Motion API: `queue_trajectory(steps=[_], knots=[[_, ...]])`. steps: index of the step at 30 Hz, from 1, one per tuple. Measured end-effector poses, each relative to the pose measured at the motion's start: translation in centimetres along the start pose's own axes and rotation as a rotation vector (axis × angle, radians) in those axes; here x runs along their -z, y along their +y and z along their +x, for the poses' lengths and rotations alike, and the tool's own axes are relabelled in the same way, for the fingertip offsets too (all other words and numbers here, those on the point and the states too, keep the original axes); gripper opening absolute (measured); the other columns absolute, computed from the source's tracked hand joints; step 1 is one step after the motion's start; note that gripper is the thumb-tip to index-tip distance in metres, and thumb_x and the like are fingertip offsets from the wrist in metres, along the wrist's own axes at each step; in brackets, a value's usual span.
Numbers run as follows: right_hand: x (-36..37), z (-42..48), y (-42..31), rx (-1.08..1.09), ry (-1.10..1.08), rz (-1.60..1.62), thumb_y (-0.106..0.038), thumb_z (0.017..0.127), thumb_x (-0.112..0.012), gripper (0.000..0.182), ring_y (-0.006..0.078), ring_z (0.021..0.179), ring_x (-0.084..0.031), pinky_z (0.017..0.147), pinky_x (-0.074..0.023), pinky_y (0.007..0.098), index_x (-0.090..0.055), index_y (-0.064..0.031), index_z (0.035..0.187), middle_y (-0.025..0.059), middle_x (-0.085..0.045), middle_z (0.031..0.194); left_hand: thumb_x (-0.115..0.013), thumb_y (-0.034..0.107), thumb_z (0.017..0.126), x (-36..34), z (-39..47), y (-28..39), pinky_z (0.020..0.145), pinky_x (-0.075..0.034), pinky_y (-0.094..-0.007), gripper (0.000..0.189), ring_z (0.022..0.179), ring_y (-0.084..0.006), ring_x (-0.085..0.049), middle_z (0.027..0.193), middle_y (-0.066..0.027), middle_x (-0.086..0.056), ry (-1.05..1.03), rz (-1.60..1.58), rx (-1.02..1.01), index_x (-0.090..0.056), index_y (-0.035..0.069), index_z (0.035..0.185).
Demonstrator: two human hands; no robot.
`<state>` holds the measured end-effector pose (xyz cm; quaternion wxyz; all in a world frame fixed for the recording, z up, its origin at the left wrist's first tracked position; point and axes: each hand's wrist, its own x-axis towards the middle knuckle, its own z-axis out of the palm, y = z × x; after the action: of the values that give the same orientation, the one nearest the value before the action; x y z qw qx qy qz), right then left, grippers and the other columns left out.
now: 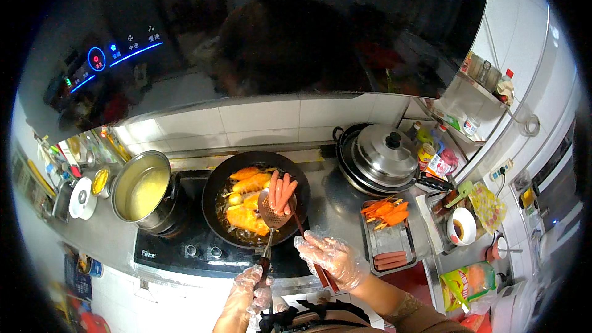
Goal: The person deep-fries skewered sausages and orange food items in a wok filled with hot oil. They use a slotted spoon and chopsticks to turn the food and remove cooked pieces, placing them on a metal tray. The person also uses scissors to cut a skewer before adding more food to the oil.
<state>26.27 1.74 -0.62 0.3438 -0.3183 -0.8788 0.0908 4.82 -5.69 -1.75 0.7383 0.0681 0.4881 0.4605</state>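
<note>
My left hand (254, 286), in a clear plastic glove, grips the dark handle of a perforated skimmer (272, 216). Several sausages (282, 192) rest on the skimmer's head over a black wok (210, 194). In the wok's bubbling oil lie several golden fried pieces on sticks (247, 219). My right hand (332, 259), gloved too, holds a pair of dark chopsticks (320, 275), whose tips reach toward the sausages. Whether they touch is hard to see. Right of that hand, a metal tray (393, 240) carries orange skewered pieces (386, 212) and more sausages (390, 261).
A steel pot (127, 212) of yellowish liquid stands left of the wok. At the back right are stacked pans under a steel lid (381, 152). The black range hood (323, 55) hangs low above. A white bowl (462, 226) of dark sauce and a food bag (467, 282) sit right.
</note>
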Motion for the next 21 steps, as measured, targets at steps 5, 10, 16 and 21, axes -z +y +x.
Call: queue_trajectory(steps=[5,10,16,21], knots=[[0.2,-0.8,2.0,-0.075,0.182,0.401,-0.001,0.076,-0.063,0.026,0.0267,0.098,-0.063,0.083,-0.0497,0.0349,-0.062,-0.0037,0.102,0.0157,-0.064,0.103,-0.045,0.019,0.092,0.6,-0.3,-0.2,0.03,-0.025,-0.0168,0.012,0.041,-0.0042,-0.033,0.075,-0.0049,-0.05,-0.044,-0.089,0.02,-0.042,0.01,0.1],[1.0,-1.9,3.1,-0.336,0.379,0.47,0.001,0.083,-0.059,0.01,0.0174,0.091,-0.062,0.082,-0.0485,0.0292,-0.064,0.0,0.092,0.0095,-0.065,0.097,-0.045,0.02,0.092,0.5,-0.7,-0.4,0.03,-0.025,-0.0171,0.012,0.04,-0.0034,-0.031,0.073,-0.0035,-0.05,-0.038,-0.113,0.016,-0.045,0.01,0.096],[2.1,-2.5,5.2,-0.736,0.68,0.942,-0.016,0.09,-0.055,0.029,0.0261,0.082,-0.064,0.07,-0.0579,0.0369,-0.053,0.0077,0.107,0.0167,-0.059,0.101,-0.047,0.024,0.091,0.7,-1.0,-1.0,0.03,-0.024,-0.0179,0.015,0.039,-0.0036,-0.03,0.073,-0.0019,-0.05,-0.019,-0.066,0.009,-0.046,0.01,0.098],[-1.0,-3.8,7.7,-0.834,0.855,1.186,-0.015,0.089,-0.056,0.031,0.0266,0.078,-0.064,0.07,-0.0579,0.0376,-0.051,0.0064,0.111,0.0173,-0.057,0.104,-0.049,0.026,0.091,0.9,-1.3,-1.6,0.031,-0.024,-0.0191,0.021,0.04,-0.0034,-0.032,0.072,-0.001,-0.05,-0.038,-0.043,-0.021,-0.047,0.009,0.102]])
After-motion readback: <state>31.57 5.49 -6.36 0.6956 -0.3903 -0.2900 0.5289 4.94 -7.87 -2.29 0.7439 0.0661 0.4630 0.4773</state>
